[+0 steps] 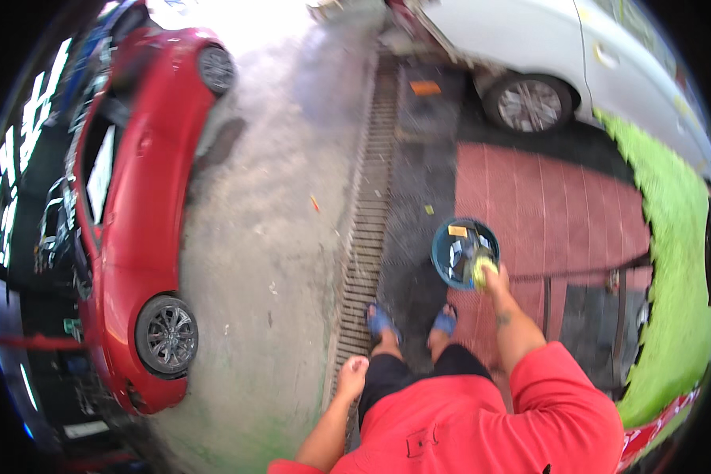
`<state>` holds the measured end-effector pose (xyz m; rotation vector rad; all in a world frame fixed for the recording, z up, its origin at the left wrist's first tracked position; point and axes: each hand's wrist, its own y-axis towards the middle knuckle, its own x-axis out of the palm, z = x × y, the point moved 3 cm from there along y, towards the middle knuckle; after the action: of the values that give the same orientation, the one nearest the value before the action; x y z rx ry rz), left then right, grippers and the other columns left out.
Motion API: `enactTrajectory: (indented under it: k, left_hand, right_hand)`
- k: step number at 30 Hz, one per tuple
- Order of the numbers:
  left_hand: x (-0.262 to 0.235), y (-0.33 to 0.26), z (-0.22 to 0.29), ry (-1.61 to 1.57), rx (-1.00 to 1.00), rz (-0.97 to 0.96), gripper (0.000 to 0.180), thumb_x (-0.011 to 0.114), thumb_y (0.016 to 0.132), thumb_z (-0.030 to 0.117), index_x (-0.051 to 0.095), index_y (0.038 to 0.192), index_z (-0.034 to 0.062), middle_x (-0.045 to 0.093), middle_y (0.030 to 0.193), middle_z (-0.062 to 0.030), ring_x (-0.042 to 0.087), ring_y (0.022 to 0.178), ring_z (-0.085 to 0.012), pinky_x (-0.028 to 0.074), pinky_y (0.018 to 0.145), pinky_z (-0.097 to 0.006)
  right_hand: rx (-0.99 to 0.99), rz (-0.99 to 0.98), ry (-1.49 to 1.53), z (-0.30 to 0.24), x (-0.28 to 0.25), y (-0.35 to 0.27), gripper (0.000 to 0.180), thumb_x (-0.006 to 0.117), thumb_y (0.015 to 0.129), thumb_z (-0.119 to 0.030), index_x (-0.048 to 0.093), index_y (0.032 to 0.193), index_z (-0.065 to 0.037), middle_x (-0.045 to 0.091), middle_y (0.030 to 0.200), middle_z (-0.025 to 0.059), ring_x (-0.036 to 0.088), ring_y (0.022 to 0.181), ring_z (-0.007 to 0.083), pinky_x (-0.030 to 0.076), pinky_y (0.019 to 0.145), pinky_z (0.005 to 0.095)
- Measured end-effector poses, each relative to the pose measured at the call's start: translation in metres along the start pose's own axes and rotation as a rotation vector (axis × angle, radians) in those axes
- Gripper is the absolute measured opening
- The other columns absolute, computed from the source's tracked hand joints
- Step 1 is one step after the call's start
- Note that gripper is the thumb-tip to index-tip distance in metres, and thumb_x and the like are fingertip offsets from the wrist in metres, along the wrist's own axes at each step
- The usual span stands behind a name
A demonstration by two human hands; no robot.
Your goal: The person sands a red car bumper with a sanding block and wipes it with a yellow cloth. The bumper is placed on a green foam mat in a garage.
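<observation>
Sponge: yellow, in right hand, over bucket on red floor mat.
Handling: likely soft, light, slippery when wet; grip around middle.
Right hand: closed on sponge.
Left hand: loosely curled, empty.

Open ground: broad bare concrete left of the left hand, unobstructed as far as the red car, which bounds that side well apart from the hand

Between the hands: drain grating running forward, flat, with the person's own legs and blue sandals just ahead of the left hand

Right hand: at the rim of a blue bucket, which blocks the space directly left and ahead of it; red paving beyond lies open

Farther ahead: white car

Right of the right hand: dark metal rail, then green turf
</observation>
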<state>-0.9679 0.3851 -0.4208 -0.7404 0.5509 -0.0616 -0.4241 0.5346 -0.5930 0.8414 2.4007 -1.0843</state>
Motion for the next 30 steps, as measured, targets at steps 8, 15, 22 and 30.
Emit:
enactTrajectory:
  k: [8,15,22,30]
  left_hand:
    - [-0.023,0.117,-0.063,0.178,-0.082,-0.137,0.034,0.075,0.107,0.028,0.076,0.129,0.0021,0.083,0.114,-0.0158,0.079,0.105,-0.0226,0.060,0.095,-0.037]
    - [-0.086,0.177,-0.161,0.281,-0.300,-0.001,0.032,0.076,0.104,0.020,0.075,0.131,0.0021,0.082,0.108,-0.0108,0.075,0.095,-0.0190,0.058,0.086,-0.035]
    - [-0.072,0.189,-0.177,0.266,-0.278,-0.055,0.035,0.077,0.103,0.020,0.074,0.134,0.0050,0.081,0.104,-0.0086,0.072,0.090,-0.0169,0.057,0.082,-0.035]
    - [-0.058,0.142,-0.140,0.059,-0.269,0.110,0.030,0.076,0.105,0.020,0.076,0.130,0.0032,0.083,0.104,-0.0085,0.075,0.085,-0.0161,0.059,0.078,-0.033]
  right_hand:
    - [-0.362,-0.092,-0.250,0.026,0.093,0.067,0.076,0.093,0.076,-0.026,0.067,0.145,-0.008,0.070,0.141,0.0276,0.069,0.130,0.0426,0.054,0.114,0.0462]
    - [-0.033,-0.242,-0.554,0.060,0.218,0.130,0.123,0.099,0.077,-0.035,0.027,0.176,-0.021,0.044,0.166,0.0317,0.051,0.148,0.0552,0.047,0.124,0.0535]
    - [-0.036,-0.412,-1.007,0.188,0.264,0.234,0.037,0.079,0.087,-0.023,0.085,0.121,-0.009,0.079,0.133,0.0195,0.076,0.121,0.0421,0.061,0.103,0.0531]
    - [0.275,-0.565,0.108,0.099,0.235,0.141,0.086,0.076,0.089,0.013,0.048,0.166,-0.013,0.072,0.134,0.0199,0.075,0.110,0.0356,0.065,0.089,0.0508]
